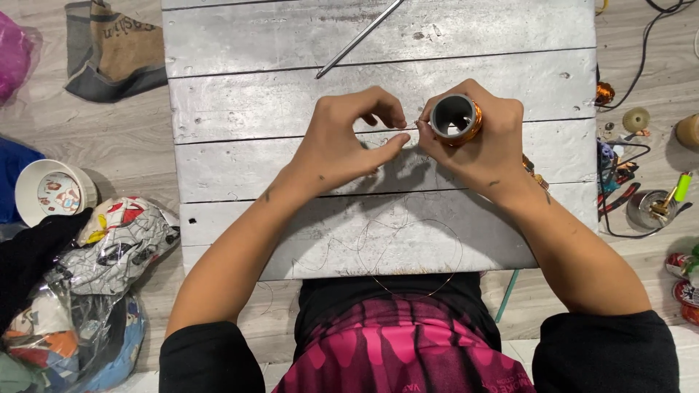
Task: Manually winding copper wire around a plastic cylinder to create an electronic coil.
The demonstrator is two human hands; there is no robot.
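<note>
desk [240, 109]: grey planks | far edge: thin metal rod [359, 38] | near edge: loose wire loops [408, 247]

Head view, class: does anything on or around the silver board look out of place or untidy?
Yes. Thin wire lies in loose, tangled loops on the board, trailing off its near edge. The right hand holds the copper-wound spool; the left hand pinches the strand beside it.

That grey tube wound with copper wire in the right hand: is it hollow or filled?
Hollow. The grey tube in the right hand points its open end at the camera, and only a dark, bare inside shows.
</note>
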